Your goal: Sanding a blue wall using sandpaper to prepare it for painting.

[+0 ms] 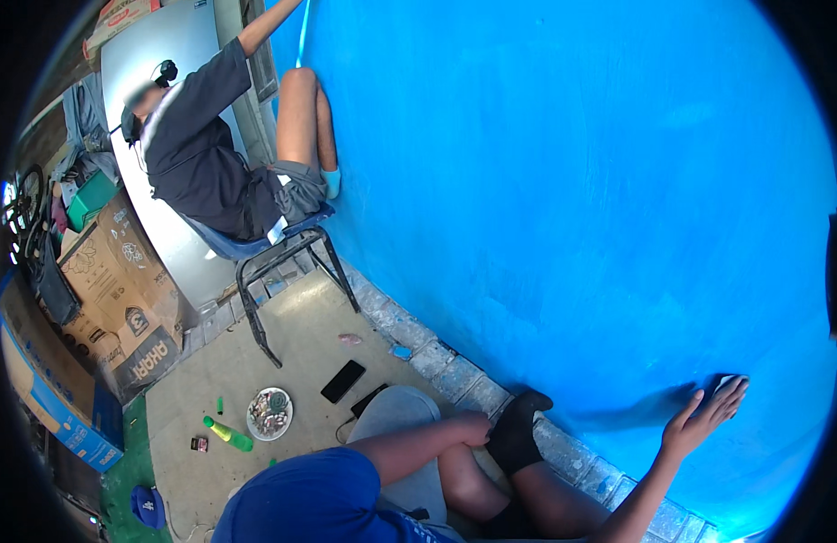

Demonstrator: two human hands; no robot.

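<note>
My right hand (pixel 705 418) reaches to the blue wall (pixel 563 217), fingers stretched out. It presses a small flat white piece (pixel 731 381) against the paint; most of the piece is hidden, so I cannot tell its kind. My left arm lies across my bent leg in grey shorts (pixel 396 412). My left hand (pixel 473 428) rests by my shin with curled fingers, and nothing shows in it. My foot in a black sock (pixel 516 430) is close to the wall's base.
A co-worker (pixel 201 154) on a dark chair (pixel 296 253) reaches up holding a thin pole (pixel 303 36). Phone (pixel 343 382), plate of butts (pixel 270 414), green bottle (pixel 228 434) and blue cap (pixel 148 507) lie on the floor. Cardboard boxes (pixel 119 281) stand left.
</note>
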